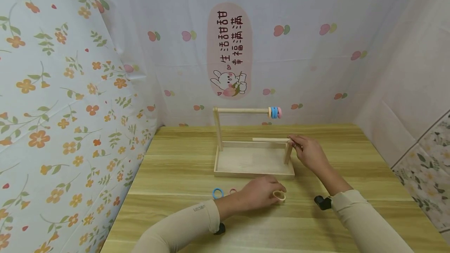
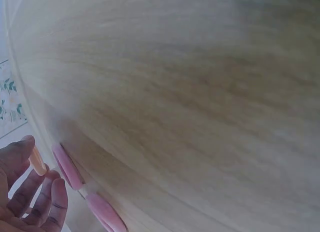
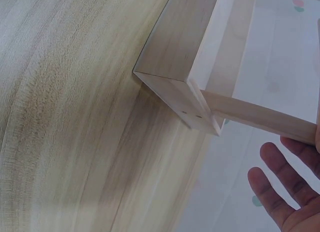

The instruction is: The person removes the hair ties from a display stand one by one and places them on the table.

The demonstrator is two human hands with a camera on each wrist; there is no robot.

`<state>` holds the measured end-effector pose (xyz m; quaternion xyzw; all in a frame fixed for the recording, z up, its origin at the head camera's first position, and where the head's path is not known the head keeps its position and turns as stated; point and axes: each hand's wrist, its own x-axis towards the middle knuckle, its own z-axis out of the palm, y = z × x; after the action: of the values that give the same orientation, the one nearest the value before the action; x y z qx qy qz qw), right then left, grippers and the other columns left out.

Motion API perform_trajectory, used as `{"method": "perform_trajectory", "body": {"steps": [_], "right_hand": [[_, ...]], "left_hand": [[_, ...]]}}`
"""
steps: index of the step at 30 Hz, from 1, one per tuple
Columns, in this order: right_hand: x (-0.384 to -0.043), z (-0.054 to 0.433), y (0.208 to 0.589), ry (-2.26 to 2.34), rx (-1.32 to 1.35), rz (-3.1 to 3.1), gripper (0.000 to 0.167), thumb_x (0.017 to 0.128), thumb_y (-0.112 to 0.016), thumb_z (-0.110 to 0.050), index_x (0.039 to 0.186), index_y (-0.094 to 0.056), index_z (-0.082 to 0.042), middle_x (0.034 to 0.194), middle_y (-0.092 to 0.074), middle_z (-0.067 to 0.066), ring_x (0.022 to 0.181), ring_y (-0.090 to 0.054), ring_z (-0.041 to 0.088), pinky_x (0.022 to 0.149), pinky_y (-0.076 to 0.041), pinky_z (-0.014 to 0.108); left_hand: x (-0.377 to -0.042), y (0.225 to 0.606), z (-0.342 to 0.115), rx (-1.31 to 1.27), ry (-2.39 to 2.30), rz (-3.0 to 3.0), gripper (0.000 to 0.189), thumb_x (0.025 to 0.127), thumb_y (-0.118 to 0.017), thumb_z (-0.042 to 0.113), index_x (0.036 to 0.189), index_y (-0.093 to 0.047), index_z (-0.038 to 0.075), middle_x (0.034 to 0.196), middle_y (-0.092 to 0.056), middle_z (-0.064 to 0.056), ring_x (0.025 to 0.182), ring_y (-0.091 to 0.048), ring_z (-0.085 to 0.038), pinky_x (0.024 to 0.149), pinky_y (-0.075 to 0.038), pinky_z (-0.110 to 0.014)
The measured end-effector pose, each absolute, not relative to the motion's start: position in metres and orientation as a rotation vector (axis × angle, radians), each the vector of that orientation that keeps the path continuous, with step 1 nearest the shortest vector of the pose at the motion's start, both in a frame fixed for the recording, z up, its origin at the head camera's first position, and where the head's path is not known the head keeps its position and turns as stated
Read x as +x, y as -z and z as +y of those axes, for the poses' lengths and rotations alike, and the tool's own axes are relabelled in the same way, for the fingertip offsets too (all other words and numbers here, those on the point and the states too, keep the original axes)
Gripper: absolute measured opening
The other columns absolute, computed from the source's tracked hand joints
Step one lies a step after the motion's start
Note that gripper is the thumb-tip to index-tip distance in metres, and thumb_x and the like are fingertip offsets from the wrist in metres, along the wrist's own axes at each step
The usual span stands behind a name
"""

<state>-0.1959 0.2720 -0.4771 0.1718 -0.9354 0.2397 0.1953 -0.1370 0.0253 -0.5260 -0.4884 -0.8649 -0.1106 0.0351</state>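
Note:
A pale yellowish ring (image 1: 279, 196) is pinched between the thumb and fingers of my left hand (image 1: 258, 192), low over the table in front of the wooden stand. In the left wrist view the same ring (image 2: 37, 161) looks peach and is seen nearly edge-on. My right hand (image 1: 311, 155) grips the top of the stand's short post (image 1: 288, 152), where a horizontal bar (image 1: 270, 140) points left. In the right wrist view, the lower fingers (image 3: 280, 187) hang free below that post. Several peach, blue and pink rings (image 1: 274, 113) hang at the right end of the upper bar (image 1: 242, 111).
The stand's shallow tray (image 1: 253, 175) rests on the wood-grain table (image 1: 175, 167). A blue ring (image 1: 218, 193) and a pink ring (image 1: 233, 191) lie by the left forearm. Patterned cloth (image 1: 168, 65) rises behind and at the left.

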Motion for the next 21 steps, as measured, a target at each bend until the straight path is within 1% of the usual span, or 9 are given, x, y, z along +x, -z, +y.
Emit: {"method": "perform_trajectory", "body": {"steps": [2, 5, 7, 10, 17, 21], "right_hand": [[-0.196, 0.272, 0.477, -0.675, 0.475, -2.624, 0.034, 0.107, -0.072, -0.004, 0.14, -0.073, 0.004, 0.121, -0.079, 0.026, 0.099, -0.078, 0.046, 0.084, -0.064, 0.061], [-0.196, 0.272, 0.477, -0.672, 0.464, -2.629, 0.034, 0.107, -0.072, -0.005, 0.14, -0.073, 0.004, 0.12, -0.079, 0.026, 0.099, -0.078, 0.046, 0.085, -0.064, 0.062], [-0.196, 0.272, 0.476, -0.673, 0.458, -2.634, 0.034, 0.107, -0.072, -0.006, 0.14, -0.073, 0.003, 0.119, -0.079, 0.025, 0.098, -0.078, 0.045, 0.085, -0.064, 0.062], [-0.196, 0.272, 0.476, -0.674, 0.458, -2.632, 0.035, 0.107, -0.072, -0.006, 0.14, -0.073, 0.004, 0.116, -0.079, 0.025, 0.095, -0.078, 0.044, 0.083, -0.064, 0.061], [-0.196, 0.271, 0.476, -0.684, 0.469, -2.612, 0.033, 0.106, -0.073, -0.005, 0.137, -0.074, 0.005, 0.116, -0.08, 0.025, 0.095, -0.079, 0.043, 0.081, -0.065, 0.059], [-0.195, 0.271, 0.474, -0.677, 0.486, -2.6, 0.032, 0.105, -0.074, -0.005, 0.135, -0.075, 0.005, 0.11, -0.079, 0.024, 0.088, -0.078, 0.041, 0.076, -0.064, 0.058]], "left_hand": [[-0.137, 0.528, 0.027, -1.504, 0.317, -2.654, 0.03, 0.101, -0.084, 0.034, 0.13, -0.08, 0.027, 0.12, -0.078, 0.012, 0.107, -0.071, 0.001, 0.092, -0.055, -0.012], [-0.136, 0.529, 0.029, -1.504, 0.288, -2.661, 0.031, 0.1, -0.085, 0.034, 0.13, -0.08, 0.029, 0.119, -0.079, 0.013, 0.107, -0.072, 0.001, 0.089, -0.056, -0.012], [-0.135, 0.529, 0.031, -1.499, 0.271, -2.675, 0.031, 0.1, -0.085, 0.035, 0.13, -0.08, 0.03, 0.122, -0.079, 0.014, 0.112, -0.073, 0.0, 0.089, -0.057, -0.013], [-0.134, 0.529, 0.033, -1.499, 0.258, -2.688, 0.032, 0.099, -0.086, 0.035, 0.13, -0.08, 0.031, 0.124, -0.08, 0.014, 0.113, -0.073, -0.001, 0.09, -0.058, -0.014], [-0.133, 0.529, 0.036, -1.492, 0.264, -2.709, 0.033, 0.098, -0.087, 0.033, 0.13, -0.08, 0.031, 0.124, -0.08, 0.014, 0.113, -0.073, -0.002, 0.089, -0.057, -0.013], [-0.132, 0.531, 0.038, -1.486, 0.249, -2.729, 0.033, 0.098, -0.087, 0.033, 0.13, -0.08, 0.032, 0.123, -0.08, 0.015, 0.112, -0.072, -0.002, 0.089, -0.057, -0.014]]}}
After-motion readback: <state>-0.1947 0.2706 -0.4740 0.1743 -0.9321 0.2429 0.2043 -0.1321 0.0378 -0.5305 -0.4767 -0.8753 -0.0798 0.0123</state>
